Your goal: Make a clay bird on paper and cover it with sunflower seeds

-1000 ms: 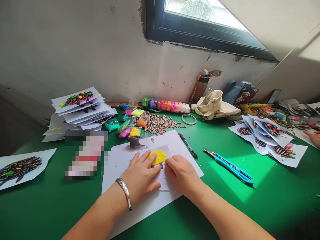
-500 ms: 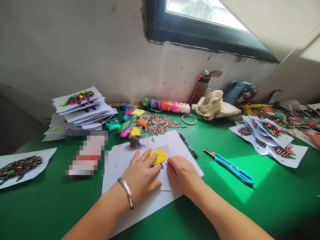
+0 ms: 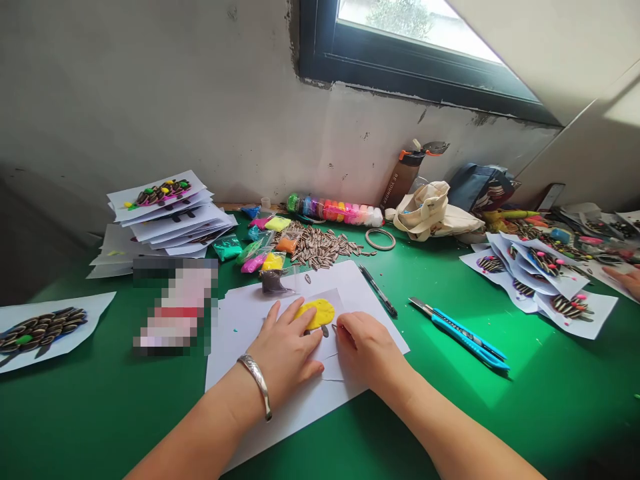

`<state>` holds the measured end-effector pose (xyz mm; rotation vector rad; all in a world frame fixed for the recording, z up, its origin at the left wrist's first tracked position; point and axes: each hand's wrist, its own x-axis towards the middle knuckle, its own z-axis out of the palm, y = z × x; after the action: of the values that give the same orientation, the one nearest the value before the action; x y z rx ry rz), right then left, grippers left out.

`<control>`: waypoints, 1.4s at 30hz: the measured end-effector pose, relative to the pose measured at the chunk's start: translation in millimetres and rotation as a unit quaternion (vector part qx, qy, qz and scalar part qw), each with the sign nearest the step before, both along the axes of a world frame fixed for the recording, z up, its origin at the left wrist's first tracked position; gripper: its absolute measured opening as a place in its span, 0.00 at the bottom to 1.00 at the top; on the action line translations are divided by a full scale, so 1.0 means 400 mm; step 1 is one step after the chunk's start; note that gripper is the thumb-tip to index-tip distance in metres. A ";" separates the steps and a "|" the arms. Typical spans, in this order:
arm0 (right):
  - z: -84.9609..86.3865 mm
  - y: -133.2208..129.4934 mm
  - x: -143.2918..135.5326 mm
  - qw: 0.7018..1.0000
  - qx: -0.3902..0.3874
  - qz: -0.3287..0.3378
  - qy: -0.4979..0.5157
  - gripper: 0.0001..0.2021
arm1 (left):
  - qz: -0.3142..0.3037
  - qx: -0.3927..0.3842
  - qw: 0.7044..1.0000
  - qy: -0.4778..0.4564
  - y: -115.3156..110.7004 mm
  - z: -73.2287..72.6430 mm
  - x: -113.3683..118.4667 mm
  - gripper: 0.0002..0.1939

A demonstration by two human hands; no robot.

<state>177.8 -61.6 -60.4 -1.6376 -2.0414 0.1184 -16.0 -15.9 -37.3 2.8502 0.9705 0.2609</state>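
Note:
My left hand (image 3: 287,343), with a silver bracelet at the wrist, lies spread on white paper (image 3: 270,433), its fingertips at the edge of a flattened yellow clay shape (image 3: 321,313). Small dark pieces (image 3: 325,331) lie just below the yellow clay. To the right of the clay, my right hand (image 3: 367,347) rests on the paper with its fingers pinched together. A small dark tip shows at those fingertips; what it belongs to is too small to make out.
Sunflower seeds (image 3: 323,247) and clay packets (image 3: 254,263) lie behind the paper. A pen (image 3: 377,291) and a blue cutter (image 3: 463,337) are at right. Seed pictures (image 3: 167,220) are stacked at back left, others (image 3: 545,267) at right. Another person's hand (image 3: 623,280) is far right.
The whole view has shifted very slightly. Both hands keep nearly the same pose and place on the paper.

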 end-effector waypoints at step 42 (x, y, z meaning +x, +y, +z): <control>-0.014 -0.007 -0.013 0.987 0.124 0.002 -0.106 0.15 | 0.021 -0.049 0.998 0.032 -0.008 0.006 0.011 0.16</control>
<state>172.5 -64.3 -65.9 -1.5429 -2.1154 -0.3088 -11.7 -18.9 -35.0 2.7672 1.0269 0.1229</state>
